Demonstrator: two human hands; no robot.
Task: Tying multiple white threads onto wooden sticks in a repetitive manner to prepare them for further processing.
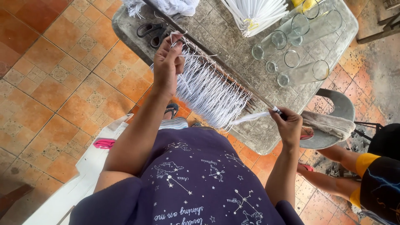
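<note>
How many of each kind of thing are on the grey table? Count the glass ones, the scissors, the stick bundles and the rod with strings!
Clear glass cylinders: 6
Black scissors: 1
Bundle of white sticks: 1
Rod hung with white strings: 1
Total: 9

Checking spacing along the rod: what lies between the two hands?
In the head view, a fringe of white cords hangs from the rod between the left hand and right hand.
</note>
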